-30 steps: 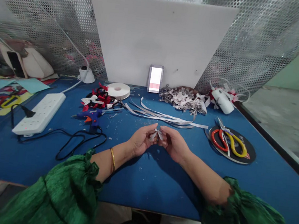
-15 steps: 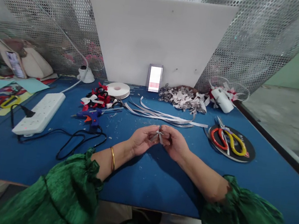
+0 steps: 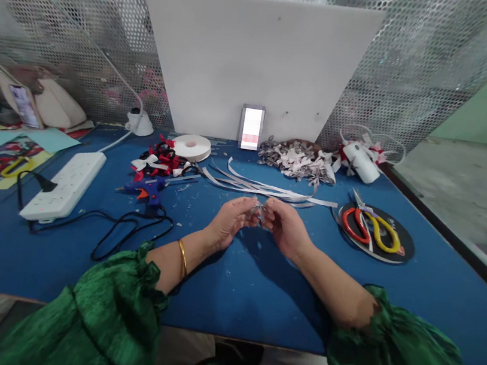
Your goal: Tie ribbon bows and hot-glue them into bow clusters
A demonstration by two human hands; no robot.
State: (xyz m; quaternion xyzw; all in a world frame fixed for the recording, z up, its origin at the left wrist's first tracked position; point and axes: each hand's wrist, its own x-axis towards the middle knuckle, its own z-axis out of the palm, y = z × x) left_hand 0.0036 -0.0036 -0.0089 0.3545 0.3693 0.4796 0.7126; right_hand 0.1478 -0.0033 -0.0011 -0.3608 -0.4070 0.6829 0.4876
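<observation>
Pinching the small grey bow between them, the left hand and right hand could pull it out of shape if either one tugs too hard.

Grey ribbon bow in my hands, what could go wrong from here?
Uneven pulling by your left hand and right hand might twist or loosen the small grey ribbon bow. Your green left sleeve is close to the looped black cord, so sweeping that arm could snag it and perhaps drag the blue glue gun.
</observation>
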